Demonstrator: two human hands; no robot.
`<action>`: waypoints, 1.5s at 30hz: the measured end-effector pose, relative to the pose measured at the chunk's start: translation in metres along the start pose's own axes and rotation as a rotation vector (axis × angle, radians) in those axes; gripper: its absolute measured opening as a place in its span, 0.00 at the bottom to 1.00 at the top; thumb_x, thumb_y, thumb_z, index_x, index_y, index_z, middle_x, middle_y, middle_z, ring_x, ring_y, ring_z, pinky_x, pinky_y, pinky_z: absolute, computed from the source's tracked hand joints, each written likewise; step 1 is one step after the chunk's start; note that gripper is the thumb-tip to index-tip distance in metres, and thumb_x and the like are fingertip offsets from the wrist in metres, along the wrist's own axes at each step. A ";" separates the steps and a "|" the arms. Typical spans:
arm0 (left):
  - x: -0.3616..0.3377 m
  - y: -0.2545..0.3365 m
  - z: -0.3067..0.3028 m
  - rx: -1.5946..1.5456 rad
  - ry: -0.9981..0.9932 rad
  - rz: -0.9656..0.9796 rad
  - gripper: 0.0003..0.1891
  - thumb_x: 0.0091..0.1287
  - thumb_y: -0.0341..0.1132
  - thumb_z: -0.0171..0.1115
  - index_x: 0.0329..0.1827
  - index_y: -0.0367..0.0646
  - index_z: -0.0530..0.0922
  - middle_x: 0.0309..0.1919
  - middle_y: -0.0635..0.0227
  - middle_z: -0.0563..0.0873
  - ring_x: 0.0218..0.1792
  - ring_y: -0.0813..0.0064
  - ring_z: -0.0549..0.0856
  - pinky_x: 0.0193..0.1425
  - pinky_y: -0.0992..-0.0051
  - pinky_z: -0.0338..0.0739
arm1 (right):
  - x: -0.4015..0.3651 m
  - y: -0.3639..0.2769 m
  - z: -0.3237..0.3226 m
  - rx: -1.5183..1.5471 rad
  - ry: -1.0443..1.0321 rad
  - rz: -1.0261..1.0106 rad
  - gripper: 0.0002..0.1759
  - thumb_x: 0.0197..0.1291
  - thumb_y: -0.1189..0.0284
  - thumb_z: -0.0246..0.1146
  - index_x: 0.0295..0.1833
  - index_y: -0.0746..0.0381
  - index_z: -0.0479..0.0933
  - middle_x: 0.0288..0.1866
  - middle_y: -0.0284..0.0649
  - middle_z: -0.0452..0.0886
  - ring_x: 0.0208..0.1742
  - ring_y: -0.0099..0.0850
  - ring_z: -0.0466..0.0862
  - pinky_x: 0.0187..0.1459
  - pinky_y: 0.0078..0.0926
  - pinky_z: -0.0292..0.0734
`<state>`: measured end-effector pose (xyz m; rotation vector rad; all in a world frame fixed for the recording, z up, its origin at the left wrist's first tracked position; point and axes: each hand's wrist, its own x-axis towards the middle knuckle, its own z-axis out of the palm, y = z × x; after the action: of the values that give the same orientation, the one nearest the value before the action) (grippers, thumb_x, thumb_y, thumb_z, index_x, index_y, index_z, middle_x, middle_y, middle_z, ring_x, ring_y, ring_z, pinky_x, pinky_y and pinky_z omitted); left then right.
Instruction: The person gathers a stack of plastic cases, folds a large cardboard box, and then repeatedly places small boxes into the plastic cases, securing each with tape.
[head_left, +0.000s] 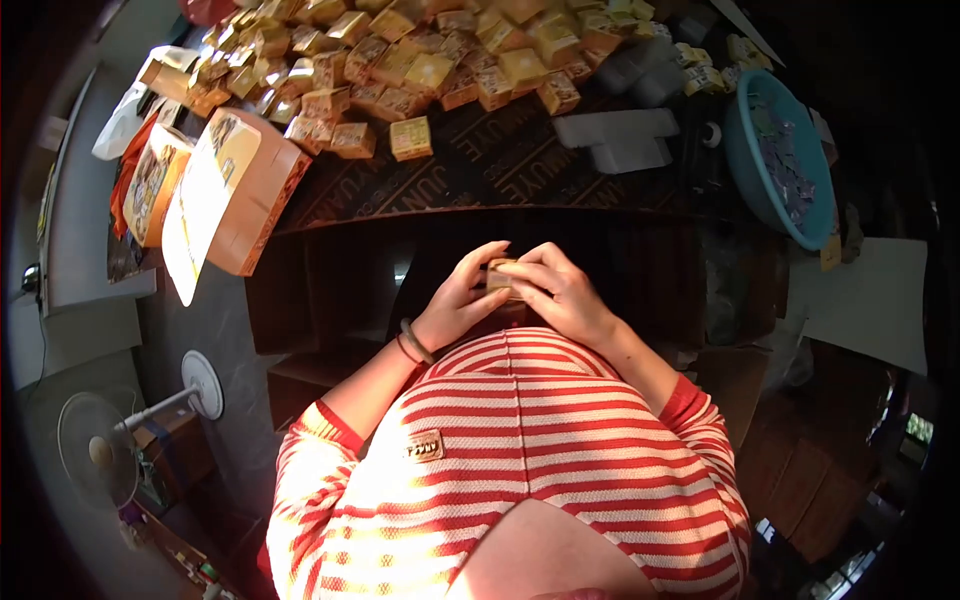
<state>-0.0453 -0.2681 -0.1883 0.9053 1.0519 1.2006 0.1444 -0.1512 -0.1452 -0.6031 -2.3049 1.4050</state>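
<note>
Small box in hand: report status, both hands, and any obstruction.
Left hand and right hand both on small box, before striped sweater. Box partly covered by grip. No obstruction seen at the hands; yellow box pile sits beyond.

I find the small box partly hidden by the fingers of the left hand and right hand. At top centre, the frame's edge cuts off the heap of yellow boxes; at upper left, a red object. I cannot read the sweater's badge. Upper right, the clear plastic is blurred.
</note>
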 end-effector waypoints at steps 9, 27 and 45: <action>0.035 0.043 -0.003 0.135 0.211 0.249 0.19 0.75 0.22 0.63 0.67 0.38 0.79 0.67 0.67 0.75 0.65 0.78 0.77 0.68 0.77 0.73 | -0.003 0.062 -0.167 -0.351 1.026 0.127 0.13 0.77 0.73 0.62 0.61 0.65 0.77 0.62 0.43 0.76 0.41 0.27 0.84 0.41 0.27 0.80; 0.094 0.048 0.049 -0.260 0.129 -0.075 0.21 0.77 0.30 0.65 0.72 0.41 0.76 0.56 0.69 0.87 0.56 0.80 0.85 0.62 0.77 0.81 | -0.038 0.131 -0.222 0.710 0.807 0.270 0.07 0.77 0.68 0.62 0.51 0.59 0.82 0.60 0.37 0.83 0.53 0.23 0.84 0.61 0.29 0.79; 0.127 0.088 0.065 0.622 0.044 0.571 0.35 0.64 0.21 0.68 0.76 0.45 0.71 0.68 0.53 0.73 0.64 0.52 0.81 0.65 0.64 0.81 | 0.008 -0.019 -0.104 0.385 0.607 0.133 0.20 0.81 0.70 0.57 0.72 0.68 0.76 0.35 0.32 0.80 0.33 0.19 0.76 0.40 0.18 0.76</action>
<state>-0.0007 -0.1296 -0.1053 1.7559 1.2755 1.3740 0.1883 -0.0776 -0.0827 -0.9163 -1.5033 1.4220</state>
